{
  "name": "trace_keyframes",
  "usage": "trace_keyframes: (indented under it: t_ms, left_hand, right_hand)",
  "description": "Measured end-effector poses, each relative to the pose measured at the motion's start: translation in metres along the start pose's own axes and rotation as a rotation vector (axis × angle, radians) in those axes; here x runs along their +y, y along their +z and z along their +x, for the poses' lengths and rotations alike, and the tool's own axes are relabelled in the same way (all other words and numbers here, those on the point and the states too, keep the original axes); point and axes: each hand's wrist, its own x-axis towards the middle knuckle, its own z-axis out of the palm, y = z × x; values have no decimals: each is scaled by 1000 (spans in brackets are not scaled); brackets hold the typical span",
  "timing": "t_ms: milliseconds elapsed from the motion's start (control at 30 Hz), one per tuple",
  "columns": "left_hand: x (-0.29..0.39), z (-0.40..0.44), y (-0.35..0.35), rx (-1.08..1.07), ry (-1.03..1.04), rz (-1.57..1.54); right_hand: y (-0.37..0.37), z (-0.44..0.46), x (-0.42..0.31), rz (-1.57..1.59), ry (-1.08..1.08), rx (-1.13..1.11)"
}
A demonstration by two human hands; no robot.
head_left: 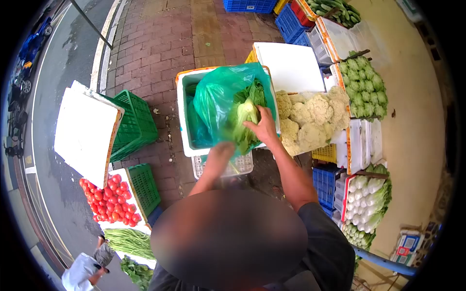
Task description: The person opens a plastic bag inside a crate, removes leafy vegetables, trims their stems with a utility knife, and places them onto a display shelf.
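Observation:
A head of leafy greens (pixel 248 114) with a pale stem base lies over the front right of a white foam box (pixel 182 116). My right hand (pixel 264 127) grips it from the right, thumb and fingers around the pale stalks. Motion smears my left hand (pixel 221 156) at the box's near edge, close to the lower leaves; its fingers do not show clearly. Behind the greens, a green plastic bag (pixel 218 92) puffs up inside the box. Below the near rim is a white perforated crate (pixel 200 169).
Cauliflowers (pixel 315 111) fill a box close on the right, below a white foam lid (pixel 289 65). Tomatoes (pixel 111 200) and long beans (pixel 128 242) stand left, near a green crate (pixel 138 119). Cabbages (pixel 366 203) line the right wall. A person (pixel 80 271) is at lower left.

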Motion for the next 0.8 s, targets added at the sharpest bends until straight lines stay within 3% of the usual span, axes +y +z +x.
trace_keyframes:
  t_ms: [200,300,333,433,467,567,633,700,767,800]
  left_hand:
    - [25,7,19,-192,-554,-573]
    - [63,0,30,-265,-586,-841]
    - [83,-8,34,-376,-494,-888]
    - [77,-2,29,-383,-253,-867]
    - [70,2,27,-460,-236,-1054]
    - [67,-7,21,-250,-250,-1025]
    - [66,-16,12,-212,-134,-902]
    - [68,-24,11,-116,25,-728]
    - [59,-24,7,-158,141,-608]
    - [56,-28,7,-158,182,-508]
  right_hand:
    - [-24,-40,-21,71,-183,122]
    - [-32,-65,-43,26,-399,226]
    - [-34,-75,-51,37,-458,223]
    - [-31,-102,-63,-5,-543,155]
    - [-31,-112,-70,14,-517,141]
    - [-34,-139,-77,57,-483,104]
    - [-45,-156,-86,134,-435,55]
    - [-37,-168,-80,427,-281,115]
    - [-35,-170,-91,960,66,92]
    - [-33,-169,-89,1062,118,103]
